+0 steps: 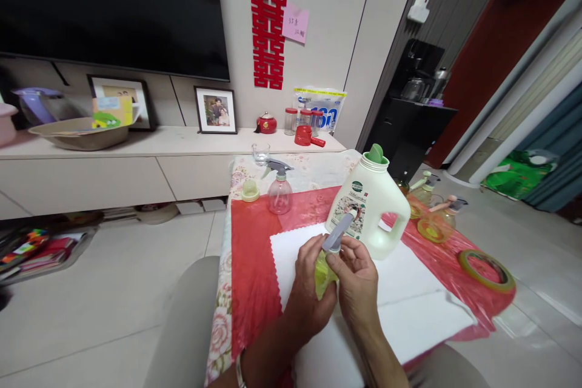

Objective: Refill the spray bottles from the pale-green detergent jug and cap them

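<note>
Above the white sheet [418,291], I hold a small spray bottle [324,274] with a yellow-green body and a grey spray head. My left hand [305,285] wraps round its body. At the collar under the spray head, my right hand [359,279] pinches with thumb and fingers. Part of the bottle is hidden by my fingers. Just behind stands a large pale-green jug [368,200] with a green top and a side handle. Farther left are a pink spray bottle [280,194] with a grey head and a pale yellow-green cap [250,190].
Red plastic film [254,267] covers the flowered tablecloth [220,327]. On the right lie a roll of tape [486,270] and two yellowish spray bottles [436,227]. A clear glass cup [260,153] stands at the back. Beyond is a long cabinet [195,173] with jars and frames.
</note>
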The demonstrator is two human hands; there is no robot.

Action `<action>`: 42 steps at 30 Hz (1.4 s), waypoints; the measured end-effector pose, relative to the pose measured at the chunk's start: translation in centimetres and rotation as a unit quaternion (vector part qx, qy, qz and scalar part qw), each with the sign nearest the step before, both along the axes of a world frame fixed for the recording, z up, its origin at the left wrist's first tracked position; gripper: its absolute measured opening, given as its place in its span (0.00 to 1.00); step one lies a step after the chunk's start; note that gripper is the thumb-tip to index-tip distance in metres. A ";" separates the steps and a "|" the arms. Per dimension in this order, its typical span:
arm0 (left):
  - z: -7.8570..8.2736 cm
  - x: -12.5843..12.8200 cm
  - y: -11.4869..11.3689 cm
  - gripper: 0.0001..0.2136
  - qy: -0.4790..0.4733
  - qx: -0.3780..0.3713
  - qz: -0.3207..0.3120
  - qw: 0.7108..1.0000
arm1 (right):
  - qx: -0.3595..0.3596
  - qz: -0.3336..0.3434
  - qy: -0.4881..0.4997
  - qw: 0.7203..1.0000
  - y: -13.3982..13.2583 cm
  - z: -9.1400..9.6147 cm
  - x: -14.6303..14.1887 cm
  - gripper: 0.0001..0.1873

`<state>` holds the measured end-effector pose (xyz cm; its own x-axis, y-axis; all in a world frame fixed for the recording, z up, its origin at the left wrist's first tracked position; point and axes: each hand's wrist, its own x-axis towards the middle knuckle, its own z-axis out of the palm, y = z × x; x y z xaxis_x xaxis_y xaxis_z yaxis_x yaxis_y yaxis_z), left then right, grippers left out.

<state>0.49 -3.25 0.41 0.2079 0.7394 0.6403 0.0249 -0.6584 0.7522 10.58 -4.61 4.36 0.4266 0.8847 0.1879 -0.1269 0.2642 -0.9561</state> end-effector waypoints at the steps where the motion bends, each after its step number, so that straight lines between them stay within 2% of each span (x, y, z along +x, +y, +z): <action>1: 0.5 -0.3 0.0 0.28 -0.016 -0.013 -0.013 1.000 | 0.004 -0.004 -0.005 1.000 0.0 -0.1 0.0 0.26; 4: 2.4 -1.0 0.1 0.21 -0.072 -0.094 -0.057 0.991 | 0.019 -0.017 -0.025 0.999 0.1 -0.3 0.1 0.25; 7: 4.2 -1.1 0.6 0.18 -0.096 -0.185 -0.068 0.976 | 0.040 -0.031 -0.049 0.998 0.3 -0.5 0.2 0.21; 11: 5.6 -0.7 1.5 0.16 -0.113 -0.240 -0.057 0.962 | 0.067 -0.047 -0.077 0.994 0.4 -0.8 0.2 0.19; 15: 6.6 -0.3 1.5 0.19 -0.123 -0.299 -0.013 0.946 | 0.092 -0.050 -0.106 0.989 0.4 -0.9 0.2 0.17; 20: 7.2 0.0 1.0 0.11 -0.112 -0.267 0.003 0.957 | 0.121 -0.048 -0.155 0.979 0.6 -1.2 0.4 0.15; 27: 5.9 0.1 1.3 0.09 -0.121 -0.221 0.008 0.968 | 0.121 -0.070 -0.229 0.963 0.7 -2.3 0.1 0.19; 36: 6.7 -0.9 2.5 0.10 -0.090 -0.240 -0.063 0.965 | 0.108 -0.084 -0.324 0.936 0.2 -1.5 0.4 0.20; 39: 7.0 -1.6 3.5 0.14 -0.086 -0.259 -0.124 0.954 | 0.095 -0.081 -0.327 0.937 0.1 -1.5 0.4 0.23; 42: 7.3 -2.0 4.2 0.19 -0.095 -0.297 -0.202 0.928 | 0.080 -0.075 -0.326 0.939 0.1 -1.5 0.4 0.25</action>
<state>-1.48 0.96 7.74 0.4706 0.8598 0.1984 -0.3040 -0.0530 0.9512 10.98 -4.46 2.89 0.2933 0.7615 0.5780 0.5212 0.3795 -0.7645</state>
